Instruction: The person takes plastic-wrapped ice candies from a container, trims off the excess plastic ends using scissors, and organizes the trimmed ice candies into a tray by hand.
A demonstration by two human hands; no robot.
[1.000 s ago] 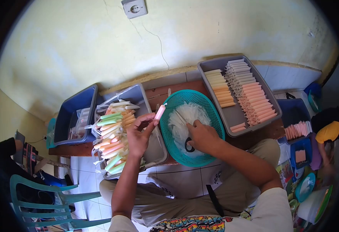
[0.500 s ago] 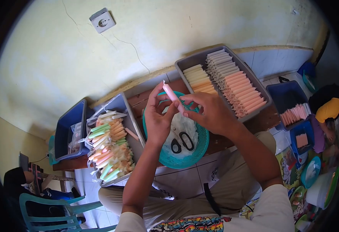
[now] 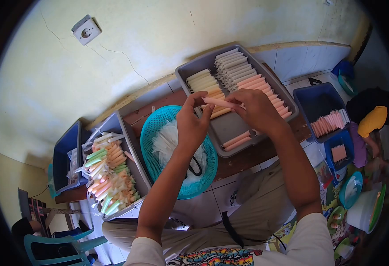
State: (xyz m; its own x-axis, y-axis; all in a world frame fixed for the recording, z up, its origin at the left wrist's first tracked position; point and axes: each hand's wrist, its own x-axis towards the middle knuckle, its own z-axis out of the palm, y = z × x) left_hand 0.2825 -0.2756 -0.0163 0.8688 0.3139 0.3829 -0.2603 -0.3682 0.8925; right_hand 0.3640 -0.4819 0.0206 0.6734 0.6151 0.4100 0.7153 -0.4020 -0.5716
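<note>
A pink ice pop (image 3: pixel 218 103) in a slim plastic tube lies almost level between my two hands. My left hand (image 3: pixel 193 123) pinches its left end with thumb and fingers. At the other end, the fingers of my right hand (image 3: pixel 260 111) close on it and cover that tip. Both hands are above the grey tray (image 3: pixel 224 129), where rows of white, cream, orange and pink ice pops lie; my right hand hides some pink ones. Below and left is a teal basket (image 3: pixel 147 133) holding clear plastic sleeves (image 3: pixel 164 138) and black-handled scissors (image 3: pixel 196 166), partly behind my left forearm.
Another grey tray (image 3: pixel 137 175) at left holds bundled, bagged ice pops (image 3: pixel 114 170). Beside it stands a dark blue bin (image 3: pixel 66 162). At right, a blue bin (image 3: pixel 320 98) holds more pops, near another person in an orange sleeve (image 3: pixel 372 120). A green chair (image 3: pixel 54 246) stands lower left.
My view has swung right. Both hands, still holding the pink ice pop, have gone from above the basket to above the grey tray. The pop has tipped from steep to nearly level.
</note>
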